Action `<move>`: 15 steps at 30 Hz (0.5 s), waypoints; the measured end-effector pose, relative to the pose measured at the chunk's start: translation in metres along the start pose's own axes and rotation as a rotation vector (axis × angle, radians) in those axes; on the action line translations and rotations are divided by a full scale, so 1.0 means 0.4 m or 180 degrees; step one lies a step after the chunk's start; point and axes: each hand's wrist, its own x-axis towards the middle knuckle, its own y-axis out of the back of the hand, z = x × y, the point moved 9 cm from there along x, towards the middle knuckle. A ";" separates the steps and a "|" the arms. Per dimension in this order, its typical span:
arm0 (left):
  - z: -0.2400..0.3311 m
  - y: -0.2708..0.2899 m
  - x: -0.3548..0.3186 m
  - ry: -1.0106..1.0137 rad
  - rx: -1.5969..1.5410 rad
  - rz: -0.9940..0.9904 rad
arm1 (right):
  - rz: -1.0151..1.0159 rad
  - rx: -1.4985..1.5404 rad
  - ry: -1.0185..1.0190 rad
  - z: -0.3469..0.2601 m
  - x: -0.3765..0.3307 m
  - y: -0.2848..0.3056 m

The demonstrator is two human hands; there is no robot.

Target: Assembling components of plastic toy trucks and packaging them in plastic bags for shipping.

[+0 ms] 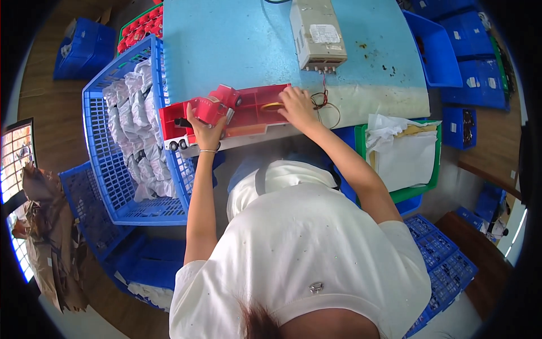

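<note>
My left hand (207,134) is closed around a red toy truck cab (213,107), with its thumb and fingers on either side of the body. Below the cab lies a long red toy trailer (248,116), divided into compartments, with black-and-white wheels (178,144) at its left end. My right hand (297,108) is bent over the trailer's right end. Beside its fingertips is a thin yellow ring (272,105); whether the fingers pinch it or something else is hidden. Thin red and black wires (322,101) lie just right of that hand.
A grey metal box (318,34) with terminals stands on the blue table (226,39). At left, a blue crate (121,217) holds several wrapped bundles. Right of me, a green-rimmed tray (437,164) carries white sheets. Further blue bins (435,51) stand at the far right.
</note>
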 end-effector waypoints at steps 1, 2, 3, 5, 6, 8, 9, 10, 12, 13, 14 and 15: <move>0.006 0.010 -0.004 0.0008 0.0001 0.0028 | -0.0002 0.0004 0.0028 0.006 0.004 -0.018; 0.022 0.012 -0.010 -0.0102 -0.0009 -0.0031 | -0.0084 -0.0199 0.0157 0.008 0.003 -0.048; 0.044 0.015 -0.011 -0.0218 -0.0018 -0.0091 | -0.0160 -0.0404 0.0284 0.005 0.009 -0.069; 0.084 0.027 -0.009 -0.0348 -0.0035 -0.0141 | -0.0220 -0.0621 0.0416 0.015 0.010 -0.090; 0.115 0.047 -0.017 -0.0594 0.0210 -0.0080 | -0.0196 -0.0323 0.0376 0.008 0.012 -0.072; 0.201 0.071 -0.027 -0.1100 0.0683 0.0016 | -0.0147 0.0248 0.0266 -0.014 0.021 -0.005; 0.242 0.072 -0.025 -0.1104 0.0677 0.0024 | -0.0143 0.0241 0.0272 -0.028 0.030 0.034; 0.316 0.063 -0.027 -0.1286 0.0665 -0.0037 | -0.0068 0.0414 0.0437 -0.066 0.051 0.100; 0.417 0.044 -0.027 -0.1493 0.0646 -0.0116 | 0.0087 0.0753 0.0730 -0.138 0.079 0.232; 0.401 -0.031 -0.019 -0.0684 -0.0303 -0.1253 | 0.0108 0.0739 0.0726 -0.155 0.090 0.275; 0.393 -0.106 -0.052 0.0170 -0.1246 -0.2364 | 0.0230 0.0857 0.0658 -0.166 0.100 0.323; 0.415 -0.116 -0.046 0.0123 -0.1252 -0.2392 | 0.0367 0.0954 0.0580 -0.169 0.111 0.370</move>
